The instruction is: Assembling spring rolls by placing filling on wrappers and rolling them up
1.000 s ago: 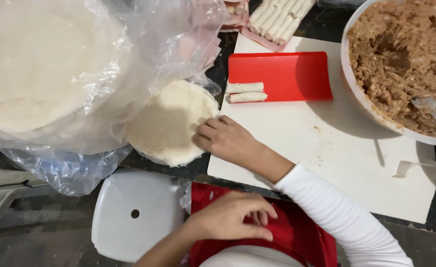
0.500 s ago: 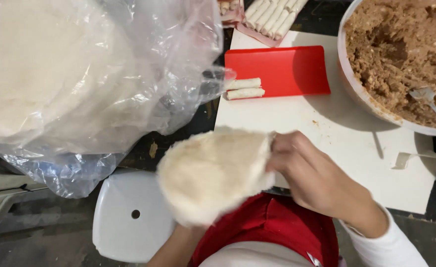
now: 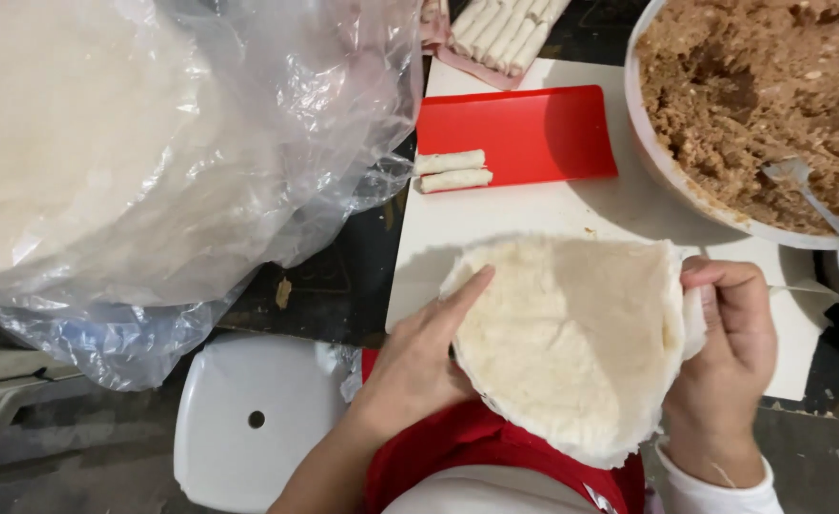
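A round white wrapper sheet (image 3: 572, 343) lies spread over the near edge of the white cutting board (image 3: 495, 214). My left hand (image 3: 419, 366) holds its left edge, index finger stretched along the rim. My right hand (image 3: 729, 362) pinches its right edge, which is folded up a little. Two rolled white spring rolls (image 3: 453, 171) lie at the left end of a red tray (image 3: 524, 133) behind the sheet.
A big stack of wrappers in a clear plastic bag (image 3: 153, 143) fills the left. A white bowl of brown minced filling (image 3: 752, 95) with a fork (image 3: 814, 205) stands at the right. More finished rolls (image 3: 505, 29) lie at the back. A white stool (image 3: 248, 419) is below.
My right hand has carried the wrapper from beside the plastic bag over to the cutting board. My left hand came up from my lap and took its left edge.
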